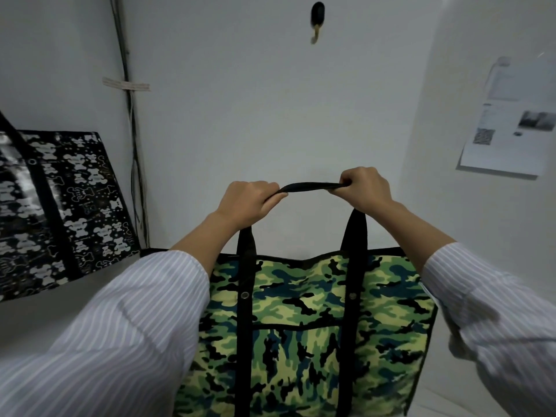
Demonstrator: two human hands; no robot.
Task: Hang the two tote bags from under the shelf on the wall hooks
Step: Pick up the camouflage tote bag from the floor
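Camo bag's strap held level below the hook

Both fists are closed on the strap point(313, 187) of the camo bag point(304, 335): left hand point(246, 203), right hand point(362, 188). The strap's long axis runs 9 to 3 o'clock. The hook point(316, 21) lies at 12 o'clock, well above. The black bag point(57, 206) appears hung at 9 o'clock.

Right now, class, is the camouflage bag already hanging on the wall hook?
No: both hands, left hand and right hand, hold the camouflage bag by its strap well below the bare hook.
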